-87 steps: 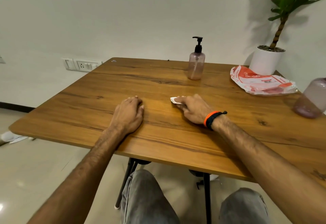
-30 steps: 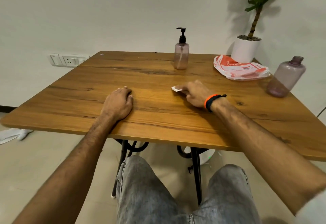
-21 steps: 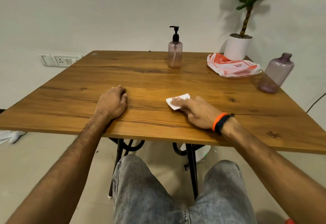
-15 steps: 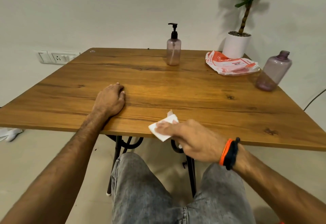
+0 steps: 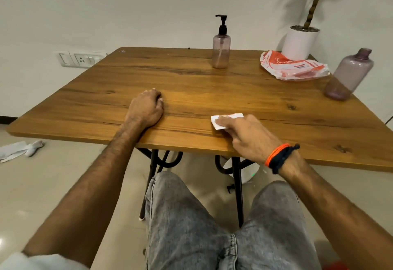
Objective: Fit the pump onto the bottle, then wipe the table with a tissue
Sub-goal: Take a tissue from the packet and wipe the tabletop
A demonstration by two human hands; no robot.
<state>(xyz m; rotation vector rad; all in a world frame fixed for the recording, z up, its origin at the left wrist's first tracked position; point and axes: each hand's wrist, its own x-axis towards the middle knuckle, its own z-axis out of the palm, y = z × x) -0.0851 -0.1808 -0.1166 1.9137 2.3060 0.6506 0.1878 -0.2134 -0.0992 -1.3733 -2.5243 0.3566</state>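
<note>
The right hand lies near the table's front edge with its fingers stretched out flat on a small white tissue, pressing it to the wood; the tissue sits under the fingertips, on the far-left side of the hand, its longer side running roughly left to right. Unwiped wood stretches away from that hand in every direction but toward the body, so the next stroke most likely goes outward or sideways. The left hand rests on the table well apart, fingers loosely curled, holding nothing; the right is the nearer one to the tissue. At the far edge stands the bottle with its black pump seated upright, a little liquid inside. A second, capless bottle at the right also holds some liquid at its bottom. A white and orange packet lies between them.
</note>
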